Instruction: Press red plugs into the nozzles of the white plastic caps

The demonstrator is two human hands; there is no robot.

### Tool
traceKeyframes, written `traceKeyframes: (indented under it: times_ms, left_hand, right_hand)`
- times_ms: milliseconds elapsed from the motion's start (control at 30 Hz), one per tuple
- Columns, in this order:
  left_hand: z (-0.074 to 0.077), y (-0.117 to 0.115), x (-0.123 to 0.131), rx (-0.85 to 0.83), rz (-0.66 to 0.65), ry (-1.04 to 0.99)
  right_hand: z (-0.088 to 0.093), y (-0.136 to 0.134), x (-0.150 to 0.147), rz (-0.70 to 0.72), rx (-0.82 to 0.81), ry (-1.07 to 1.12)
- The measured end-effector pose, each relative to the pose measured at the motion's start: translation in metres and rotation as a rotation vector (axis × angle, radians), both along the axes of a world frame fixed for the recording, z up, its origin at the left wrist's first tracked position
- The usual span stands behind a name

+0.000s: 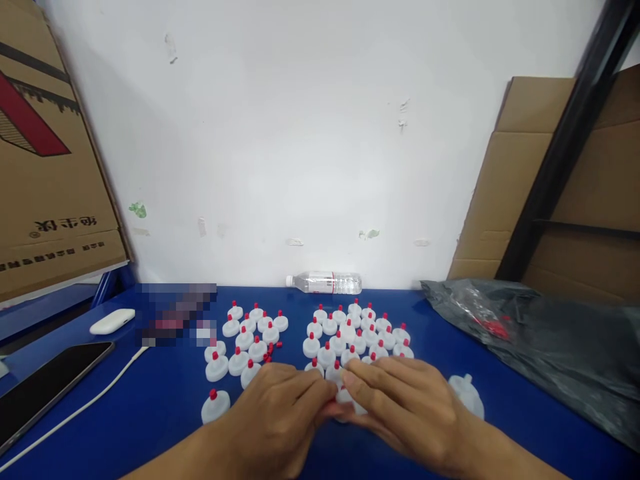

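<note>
Many white round caps with red tips stand on the blue table in two groups, a left group point(245, 338) and a right group point(338, 343). At the front of the right group, my left hand point(283, 410) is closed, its fingertips near a small red piece point(327, 390). My right hand point(405, 400) is beside it with fingers bent together over white caps at the group's front edge; what it grips is hidden. Several loose red tips point(269, 353) lie beside the left group. One white cap without a red tip point(467, 395) sits right of my right hand.
A clear bottle point(325, 283) lies by the wall. A dark plastic bag point(540, 347) with a small bag of red pieces point(495, 327) covers the right side. At left are a phone point(55, 383), a white case point(113, 321), a cable point(85, 407) and a cardboard box point(55, 180).
</note>
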State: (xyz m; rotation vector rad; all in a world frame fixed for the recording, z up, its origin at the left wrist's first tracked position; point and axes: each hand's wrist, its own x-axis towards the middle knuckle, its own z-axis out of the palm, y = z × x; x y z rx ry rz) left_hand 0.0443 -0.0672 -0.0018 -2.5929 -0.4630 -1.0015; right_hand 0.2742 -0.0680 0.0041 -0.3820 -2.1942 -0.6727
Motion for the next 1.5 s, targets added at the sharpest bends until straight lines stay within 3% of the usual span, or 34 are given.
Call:
traceKeyframes:
  times_ms: [133,200,300,467,700,933,1100,1200,1267,1367,1500]
  left_hand:
    - [0.011,0.009,-0.01,0.05,-0.009,0.008]
    - [0.016,0.015,-0.018,0.054,0.054,-0.012]
    - [0.02,0.027,-0.032,0.047,0.288,0.028]
    - [0.018,0.045,-0.045,-0.078,0.578,0.359]
    - [0.008,0.047,-0.041,-0.215,0.696,0.478]
    - [0.003,0.046,-0.037,-0.197,0.727,0.529]
    - [-0.005,0.052,-0.042,-0.105,0.674,0.495]
    - [-0.009,0.054,-0.044,-0.09,0.667,0.493]
    - [-0.01,0.054,-0.044,-0.086,0.663,0.494]
    - [-0.008,0.05,-0.041,-0.075,0.652,0.479]
    - [-0.004,0.045,-0.036,-0.042,0.638,0.467]
  right_hand:
    - [0.005,0.01,0.014,-0.075,0.042,-0.043]
    - [0.007,0.017,0.027,-0.141,0.035,0.009]
    - [0.014,0.029,0.049,-0.27,-0.091,0.154]
    - [0.024,0.057,0.085,-0.535,-0.204,0.309]
    - [-0.002,0.093,0.113,-0.816,-0.619,0.166]
    - [-0.015,0.1,0.109,-0.779,-0.79,0.083]
    - [-0.002,0.101,0.127,-0.925,-0.839,0.11]
    - [0.014,0.093,0.146,-0.95,-0.97,0.048]
    - [0.025,0.081,0.154,-0.883,-1.167,-0.038]
    - [0.039,0.063,0.155,-0.66,-1.541,-0.198]
    - [0.041,0.055,0.146,-0.577,-1.619,-0.282]
